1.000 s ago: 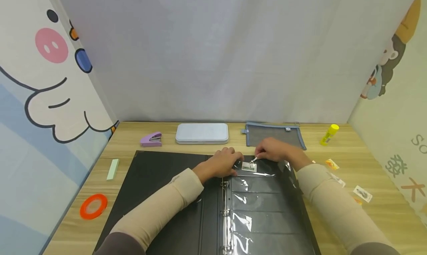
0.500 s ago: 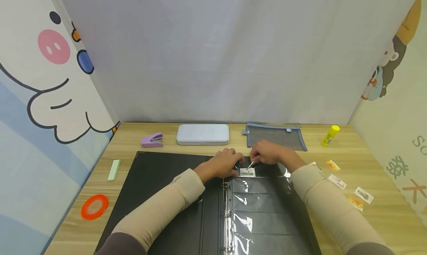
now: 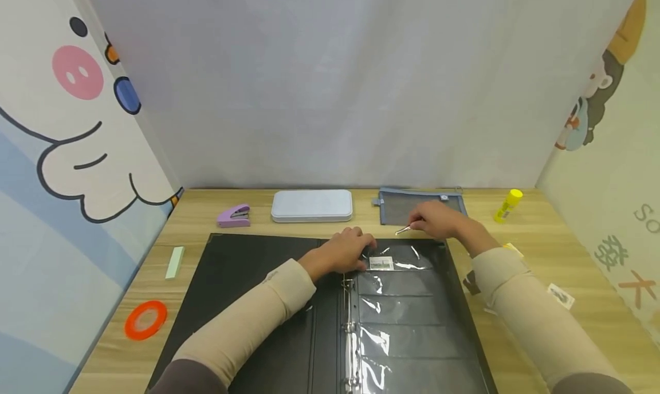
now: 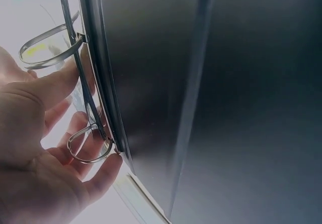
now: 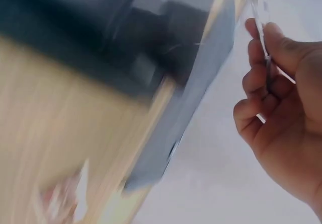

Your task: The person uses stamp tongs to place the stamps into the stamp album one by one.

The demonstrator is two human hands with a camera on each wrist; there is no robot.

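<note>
A ring binder [image 3: 258, 285] lies open, with a black page of clear pockets [image 3: 399, 311] on its right side. One small stamp [image 3: 381, 263] sits in the top pocket, near its lower left edge. My left hand [image 3: 344, 251] pinches the top left corner of the pocket page, beside the metal rings [image 4: 50, 48]; the left wrist view shows thumb and fingers around the sheet. Past the binder's top edge, my right hand [image 3: 437, 219] holds metal tweezers [image 3: 403, 230] between thumb and fingers. The tweezers' tips are apart from the stamp and hold nothing.
Loose stamps [image 3: 561, 296] lie right of the binder, partly under the right sleeve. Along the back are a purple stapler [image 3: 234, 216], a white case [image 3: 311, 205], a mesh pouch [image 3: 399, 208] and a glue stick [image 3: 508, 205]. An orange ring [image 3: 132, 329] and a pale green strip [image 3: 175, 262] lie left.
The stamp has slid down to the bottom edge of the top pocket. My right hand has drawn the tweezers off it, up and to the right. The left hand keeps its place.
</note>
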